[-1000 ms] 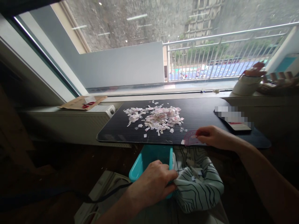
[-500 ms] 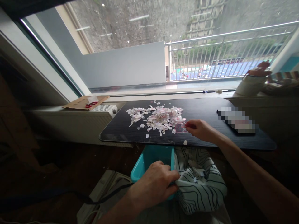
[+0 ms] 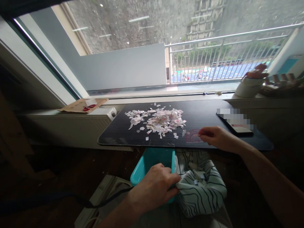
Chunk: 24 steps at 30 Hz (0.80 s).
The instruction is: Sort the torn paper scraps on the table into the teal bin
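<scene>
A pile of small white and pink paper scraps [image 3: 159, 121] lies on the black desk mat [image 3: 123, 133]. My right hand [image 3: 217, 138] rests on the mat to the right of the pile, fingers pinched on a clear pink protractor [image 3: 193, 136] that lies flat on the mat. My left hand [image 3: 154, 188] is below the mat's front edge, closed on the rim of a teal bin [image 3: 148, 163] together with the edge of a white cloth with black lines [image 3: 201, 188]. A few scraps sit in the cloth.
A dark phone-like slab [image 3: 235, 122] lies at the mat's right end. A brown envelope with red scissors [image 3: 82, 105] sits on the sill at the left beside a white radiator [image 3: 104, 111]. A white pot [image 3: 249, 87] stands at the right of the sill.
My right hand has drawn the protractor away from the scrap pile, back to the right and toward the front edge. My left hand has stayed on the bin.
</scene>
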Tool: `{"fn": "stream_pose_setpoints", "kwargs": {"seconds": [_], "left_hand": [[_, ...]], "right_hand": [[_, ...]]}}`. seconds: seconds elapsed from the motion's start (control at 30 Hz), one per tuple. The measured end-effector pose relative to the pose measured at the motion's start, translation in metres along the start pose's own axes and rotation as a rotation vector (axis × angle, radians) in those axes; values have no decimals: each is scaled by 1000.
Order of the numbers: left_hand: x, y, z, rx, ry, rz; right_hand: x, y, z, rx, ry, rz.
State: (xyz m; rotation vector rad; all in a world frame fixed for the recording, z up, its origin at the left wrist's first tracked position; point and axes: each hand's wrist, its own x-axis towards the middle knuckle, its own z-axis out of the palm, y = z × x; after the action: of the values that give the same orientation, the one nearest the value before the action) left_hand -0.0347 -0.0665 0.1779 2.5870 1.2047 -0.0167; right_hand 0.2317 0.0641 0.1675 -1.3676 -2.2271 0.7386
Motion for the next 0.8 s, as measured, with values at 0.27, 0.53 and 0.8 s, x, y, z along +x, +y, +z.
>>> {"fn": "stream_pose_setpoints", "kwargs": {"seconds": [0.27, 0.53, 0.8], "left_hand": [[-1, -1, 1, 13, 11, 10], [-4, -4, 1, 5, 27, -15], [-7, -7, 2, -27, 30, -34]], "right_hand": [[25, -9, 18, 72, 97, -27], [32, -1, 23, 20, 17, -46], [45, -6, 30, 61, 126, -34]]}}
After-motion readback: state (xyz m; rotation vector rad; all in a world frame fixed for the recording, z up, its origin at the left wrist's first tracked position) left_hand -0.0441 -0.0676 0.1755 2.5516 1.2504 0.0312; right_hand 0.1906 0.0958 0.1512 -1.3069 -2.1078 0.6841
